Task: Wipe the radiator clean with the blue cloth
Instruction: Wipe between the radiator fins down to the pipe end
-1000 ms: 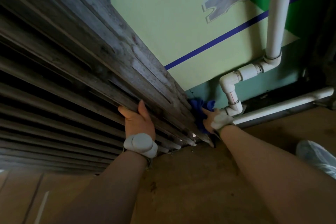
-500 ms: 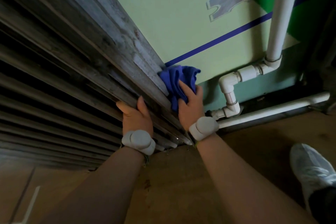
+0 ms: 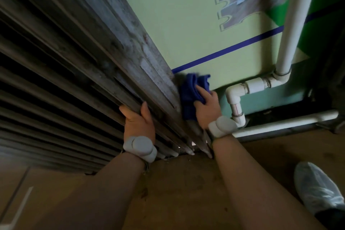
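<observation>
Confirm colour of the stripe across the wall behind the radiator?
Dark blue stripe on pale green wall; head view, the only one.

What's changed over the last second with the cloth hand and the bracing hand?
The right hand carried the blue cloth up the radiator end from near the floor, still pressing it there. The left hand stayed gripping the fins.
</observation>
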The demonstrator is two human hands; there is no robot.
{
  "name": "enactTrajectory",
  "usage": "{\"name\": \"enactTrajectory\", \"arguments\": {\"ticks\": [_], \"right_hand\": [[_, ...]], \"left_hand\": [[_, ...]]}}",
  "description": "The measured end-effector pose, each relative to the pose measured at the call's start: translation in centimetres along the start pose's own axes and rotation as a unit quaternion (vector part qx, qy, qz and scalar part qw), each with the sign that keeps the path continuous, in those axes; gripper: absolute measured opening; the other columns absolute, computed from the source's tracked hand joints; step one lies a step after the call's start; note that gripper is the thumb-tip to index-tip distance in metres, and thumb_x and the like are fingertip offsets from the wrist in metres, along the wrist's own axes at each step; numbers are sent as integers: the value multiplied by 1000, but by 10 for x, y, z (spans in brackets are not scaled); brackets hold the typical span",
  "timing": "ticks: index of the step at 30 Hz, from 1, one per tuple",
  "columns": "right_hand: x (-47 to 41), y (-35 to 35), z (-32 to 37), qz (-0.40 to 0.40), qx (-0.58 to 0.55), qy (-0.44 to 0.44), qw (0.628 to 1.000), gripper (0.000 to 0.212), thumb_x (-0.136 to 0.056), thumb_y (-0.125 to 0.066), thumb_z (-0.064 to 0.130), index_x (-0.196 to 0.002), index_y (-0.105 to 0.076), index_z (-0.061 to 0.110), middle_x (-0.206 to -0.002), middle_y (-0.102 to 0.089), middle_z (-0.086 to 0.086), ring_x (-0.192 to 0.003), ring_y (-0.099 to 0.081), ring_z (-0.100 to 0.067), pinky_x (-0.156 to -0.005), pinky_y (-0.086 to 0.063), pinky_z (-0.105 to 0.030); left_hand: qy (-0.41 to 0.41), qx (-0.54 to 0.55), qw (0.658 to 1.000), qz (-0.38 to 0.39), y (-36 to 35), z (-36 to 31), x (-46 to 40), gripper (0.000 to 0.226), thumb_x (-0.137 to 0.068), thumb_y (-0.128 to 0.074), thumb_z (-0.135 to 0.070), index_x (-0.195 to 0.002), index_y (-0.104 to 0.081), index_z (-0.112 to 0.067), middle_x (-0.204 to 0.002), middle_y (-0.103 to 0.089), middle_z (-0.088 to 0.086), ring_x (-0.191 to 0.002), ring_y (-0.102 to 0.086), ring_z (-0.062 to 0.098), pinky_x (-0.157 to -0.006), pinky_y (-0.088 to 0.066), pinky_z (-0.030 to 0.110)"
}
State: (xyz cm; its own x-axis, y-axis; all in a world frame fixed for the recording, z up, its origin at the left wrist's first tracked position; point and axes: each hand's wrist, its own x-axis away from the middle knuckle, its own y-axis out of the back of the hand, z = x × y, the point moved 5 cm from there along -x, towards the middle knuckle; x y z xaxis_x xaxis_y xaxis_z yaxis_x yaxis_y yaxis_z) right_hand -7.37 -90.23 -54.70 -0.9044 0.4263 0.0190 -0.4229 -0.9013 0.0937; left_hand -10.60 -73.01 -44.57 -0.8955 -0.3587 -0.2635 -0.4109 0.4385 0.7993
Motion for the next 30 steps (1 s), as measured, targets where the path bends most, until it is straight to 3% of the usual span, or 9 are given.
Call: {"name": "enactTrajectory", "arguments": {"ticks": [3, 5, 9, 15, 17, 18, 22, 25, 30], "right_hand": [[10, -15, 20, -24, -30, 75, 996, 51, -83, -52, -8, -126, -58, 18, -119, -35, -5, -106, -42, -15, -98, -29, -11], [21, -25, -12, 3, -20, 0, 1000, 53, -87, -48, -8, -133, -50, 19, -123, -31, -6, -110, -40, -17, -97, -26, -9], [33, -26, -94, 94, 97, -172, 976, 50, -94, -45, 8, -140, -38, 27, -144, -25, -19, -129, -34, -36, -107, -28, -31], [31, -23, -109, 124, 109, -230, 959, 50, -92, -46, 7, -138, -41, 25, -147, -24, -17, -131, -31, -36, -107, -29, -34], [28, -21, -107, 164, 128, -243, 948, 52, -94, -45, 10, -143, -33, 23, -150, -16, -18, -133, -30, -36, -110, -26, -32], [25, -20, -108, 183, 145, -239, 942, 54, -94, -45, 12, -144, -30, 22, -149, -17, -18, -133, -30, -35, -108, -26, -30], [22, -17, -105, 194, 125, -248, 941, 50, -94, -44, 8, -142, -33, 13, -142, -38, -15, -129, -38, -31, -103, -31, -27], [20, -7, -99, 144, 125, -246, 950, 44, -91, -52, 9, -135, -46, 11, -133, -52, -14, -122, -48, -29, -95, -37, -28], [9, -5, -95, 95, 85, -238, 963, 39, -91, -59, 25, -127, -54, 15, -126, -56, -14, -113, -52, -31, -86, -36, -25]], "left_hand": [[1, 22, 1000, 15, -1, 2, -1, 58, -95, -38, -35, -134, -27, 6, -116, -52, 29, -102, -55, 40, -84, -43, 43], [2, 19, 1000, 20, -1, 2, -2, 59, -94, -39, -35, -134, -26, 7, -117, -51, 31, -103, -55, 40, -84, -42, 42], [26, 10, 1000, 14, -1, -4, 1, 67, -95, -42, -33, -143, -15, 4, -126, -48, 34, -108, -54, 44, -85, -42, 44], [46, -27, 998, 19, 0, -5, 2, 71, -96, -37, -37, -146, -5, 2, -131, -46, 31, -108, -55, 44, -81, -43, 45], [34, -53, 997, 33, 0, -5, 1, 70, -96, -15, -51, -148, -7, -4, -141, -36, 28, -113, -52, 41, -85, -44, 42], [27, -69, 996, 46, 1, -6, 1, 70, -95, -7, -54, -148, -8, -8, -146, -29, 27, -116, -51, 40, -88, -44, 40], [35, -30, 998, 46, 1, -4, 2, 67, -96, -41, -31, -144, -10, 2, -129, -47, 32, -107, -55, 42, -83, -43, 42], [4, -16, 997, 75, -1, 0, -1, 54, -95, -37, -34, -132, -26, 4, -113, -53, 30, -96, -55, 39, -79, -42, 42], [-71, -33, 994, 79, 1, 3, -8, 62, -96, -43, -33, -139, -21, 6, -117, -57, 28, -97, -62, 38, -77, -49, 40]]}}
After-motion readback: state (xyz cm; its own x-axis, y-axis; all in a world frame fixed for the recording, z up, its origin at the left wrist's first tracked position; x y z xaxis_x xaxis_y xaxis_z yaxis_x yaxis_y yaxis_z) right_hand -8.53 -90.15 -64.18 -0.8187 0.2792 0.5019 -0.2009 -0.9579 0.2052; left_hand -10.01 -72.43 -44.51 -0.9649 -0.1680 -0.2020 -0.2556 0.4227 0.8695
